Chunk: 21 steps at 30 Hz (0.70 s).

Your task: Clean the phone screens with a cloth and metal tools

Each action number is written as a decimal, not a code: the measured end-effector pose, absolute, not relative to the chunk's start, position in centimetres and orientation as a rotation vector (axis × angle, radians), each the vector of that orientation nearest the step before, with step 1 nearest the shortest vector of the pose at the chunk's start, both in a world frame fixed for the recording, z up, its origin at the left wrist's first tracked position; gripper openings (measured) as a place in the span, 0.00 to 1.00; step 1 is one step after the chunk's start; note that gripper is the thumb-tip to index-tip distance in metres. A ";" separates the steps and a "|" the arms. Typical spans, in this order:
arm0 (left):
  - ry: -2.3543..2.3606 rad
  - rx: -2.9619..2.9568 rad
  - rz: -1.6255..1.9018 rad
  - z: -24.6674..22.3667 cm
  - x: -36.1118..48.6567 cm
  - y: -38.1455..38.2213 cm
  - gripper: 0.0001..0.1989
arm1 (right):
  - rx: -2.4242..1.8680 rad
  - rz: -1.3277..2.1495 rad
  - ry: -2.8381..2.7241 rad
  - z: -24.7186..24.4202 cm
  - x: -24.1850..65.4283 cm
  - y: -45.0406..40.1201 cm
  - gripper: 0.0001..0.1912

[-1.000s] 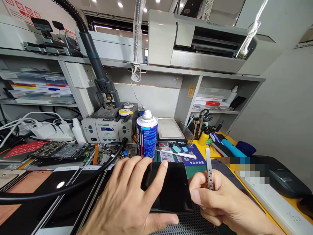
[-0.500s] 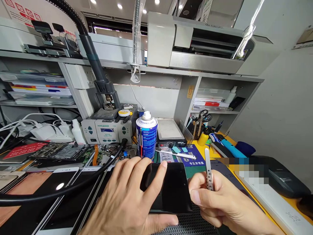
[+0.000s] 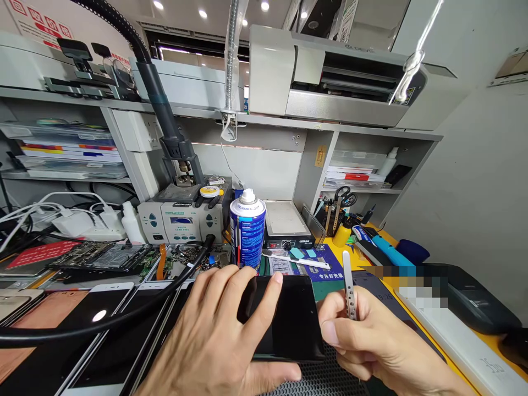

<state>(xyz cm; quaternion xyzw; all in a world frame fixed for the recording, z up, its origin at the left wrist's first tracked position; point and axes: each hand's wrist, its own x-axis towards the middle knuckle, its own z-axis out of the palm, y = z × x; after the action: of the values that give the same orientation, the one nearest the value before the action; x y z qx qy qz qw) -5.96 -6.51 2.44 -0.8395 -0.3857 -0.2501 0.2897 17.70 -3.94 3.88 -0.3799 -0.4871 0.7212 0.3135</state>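
Observation:
My left hand [image 3: 225,335] lies across a black smartphone [image 3: 291,313], gripping it with the fingers over its dark screen and the thumb along the near edge. The phone rests flat or nearly so above a black perforated mat [image 3: 317,379]. At the phone's right edge, my right hand [image 3: 363,335] is closed around metal tweezers [image 3: 348,283], whose rounded, holed end points up. The lower tips of the tweezers are hidden behind my fingers.
Several phones [image 3: 111,324] lie at the left, crossed by a black hose [image 3: 124,330]. Behind stand a blue spray can [image 3: 247,236], a soldering station [image 3: 181,220] and a heating plate [image 3: 286,223]. A white toothbrush [image 3: 297,260] lies nearby. At the right is a long white device [image 3: 457,335].
The upper end of the tweezers has shifted slightly left. Both hands and the phone otherwise keep their places; the whole view has moved very slightly.

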 end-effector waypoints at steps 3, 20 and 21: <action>-1.032 -2.253 -0.661 2.4 -6.0 -6.5 0.40 | -1.008 1.895 -1.309 3.9 17.8 -4.0 0.16; -1.062 -2.235 -0.636 2.2 -6.1 -6.7 0.40 | -0.995 1.895 -1.329 3.6 18.0 -4.0 0.15; -1.062 -2.235 -0.633 2.2 -6.1 -6.7 0.40 | -1.001 1.893 -1.329 3.6 18.0 -4.0 0.16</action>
<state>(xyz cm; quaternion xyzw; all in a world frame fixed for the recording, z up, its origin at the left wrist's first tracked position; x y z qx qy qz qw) -6.13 -6.70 2.17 -0.8375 -0.3979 -0.2373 0.2896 18.03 -4.04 3.58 -0.3781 -0.5020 0.7152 0.3058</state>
